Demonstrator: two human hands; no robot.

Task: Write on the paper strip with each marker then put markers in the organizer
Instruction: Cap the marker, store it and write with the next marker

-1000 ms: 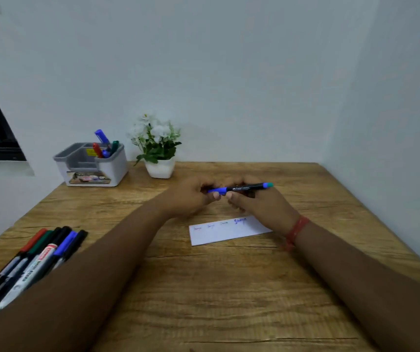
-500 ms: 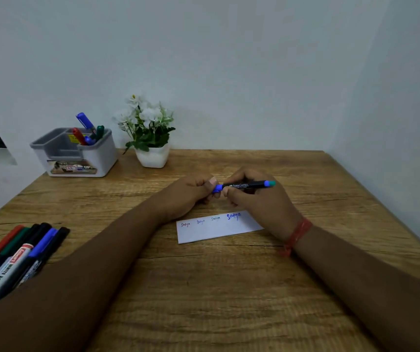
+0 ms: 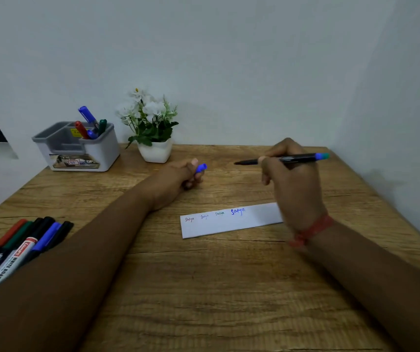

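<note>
My right hand (image 3: 292,179) holds an uncapped black marker with a blue end (image 3: 297,158), its tip pointing left above the table. My left hand (image 3: 178,177) is closed on the marker's blue cap (image 3: 201,168). In front of both hands lies the white paper strip (image 3: 229,224) with several small words written on its left half. A grey and white organizer (image 3: 76,148) at the back left holds several markers (image 3: 89,123). More markers (image 3: 23,242) lie in a row at the table's left edge.
A white pot with white flowers (image 3: 153,133) stands beside the organizer, against the wall. The wooden table (image 3: 216,288) reaches a wall at the back and another on the right.
The hands have pulled apart: the blue cap came off in my left hand, and my right hand moved right and up with the marker, its tip now bare.
</note>
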